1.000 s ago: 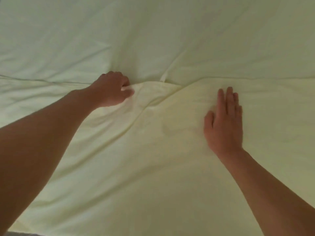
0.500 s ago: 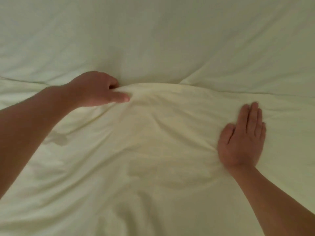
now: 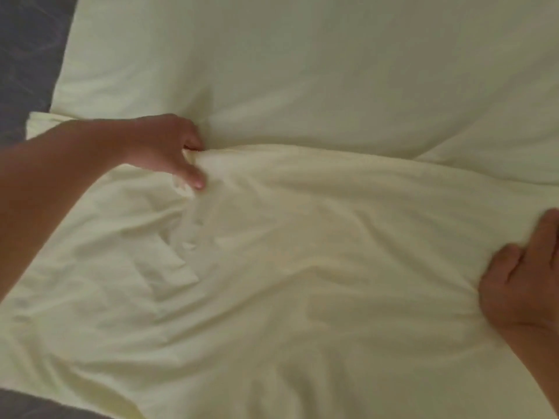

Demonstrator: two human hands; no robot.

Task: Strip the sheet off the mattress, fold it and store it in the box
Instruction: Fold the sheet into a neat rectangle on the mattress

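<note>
Head view looks down on the pale yellow sheet (image 3: 302,267), which fills nearly everything I can see and lies in 2 layers: a smoother one further away and a rumpled flap nearer me, its far edge running across the middle. My left hand (image 3: 163,146) has that edge bunched in a closed grip, thumb (image 3: 193,176) pressing from the near side and the other fingers curled over the fold, so the cloth cannot slip while I even it out. My right hand (image 3: 526,285) sits at the right border, partly cut off; it rests on the flap with the fingers bent and a little apart, gathering no cloth that I can see, and I judge it is there to pin or smooth that side against the pull from the left. Creases fan out from my left grip across the flap, which suggests tension between the 2 hands. Dark grey surface (image 3: 27,55) shows at the upper left and lower left corners, likely the bare mattress. No box is visible. Folding looks underway, not finished.
</note>
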